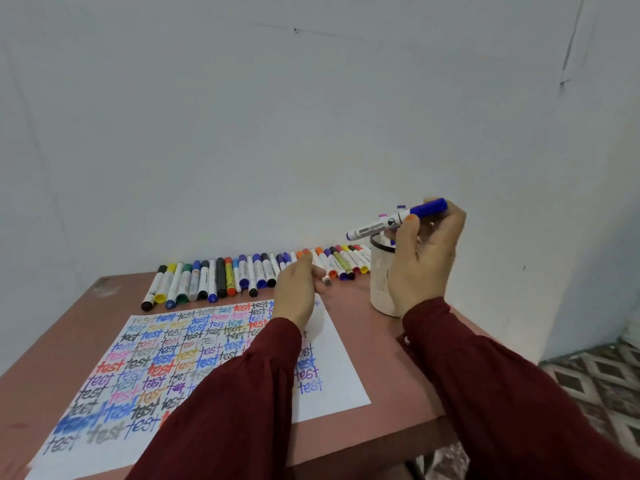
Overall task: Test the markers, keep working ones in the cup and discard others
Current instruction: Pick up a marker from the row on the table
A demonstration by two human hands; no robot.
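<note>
Marker under test: blue cap, white barrel, capped; my right hand grips it near the cap end, barrel lying almost level just above the mouth of the cup; cup stands toward the right side of the table, just beside the end of the marker row, with a couple of purple-capped ones standing in it. My left hand hovers over the row, fingers curled; whether it pinches a marker there I cannot tell (a grey end shows just past the fingertips). The test sheet lies nearer me, crowded with the word "test". Judgement: this one is bound for the cup. To do it well: tip the barrel upright first, tail end down; aim for the gap beside the standing markers; release low so the cup does not rock.
</note>
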